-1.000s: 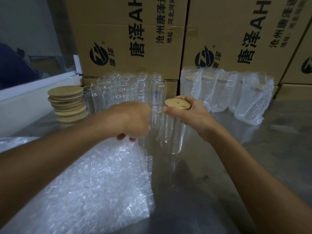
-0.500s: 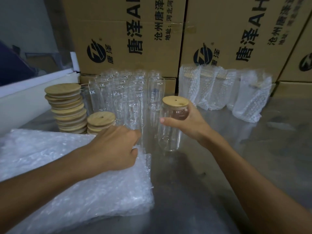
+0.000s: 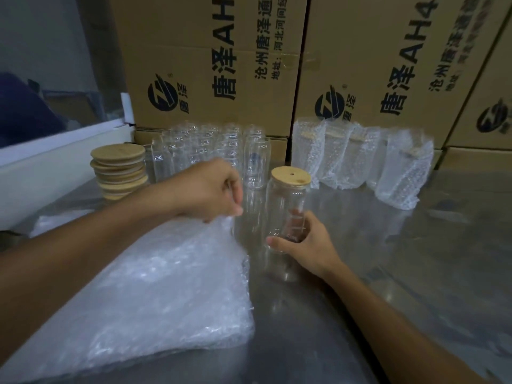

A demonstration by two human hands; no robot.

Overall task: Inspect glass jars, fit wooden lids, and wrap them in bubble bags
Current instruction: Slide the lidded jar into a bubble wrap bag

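My right hand (image 3: 306,245) grips the lower part of a clear glass jar (image 3: 286,206) that stands upright near the table's middle. A round wooden lid (image 3: 291,176) with a small hole sits on the jar. My left hand (image 3: 206,189) hovers left of the jar, its fingers pinching the top corner of a bubble bag on the stack of bubble bags (image 3: 144,295). Behind the hands stand several empty glass jars (image 3: 205,151). A stack of wooden lids (image 3: 119,170) rises at the left.
Several jars wrapped in bubble bags (image 3: 365,159) line the back right. Printed cardboard boxes (image 3: 210,62) wall off the rear. A white ledge (image 3: 55,153) borders the left. Bare metal table (image 3: 415,259) spreads to the right.
My right hand slid from the jar's top to its lower body. My left hand rose from the bag stack, lifting a bag corner in its fingers.
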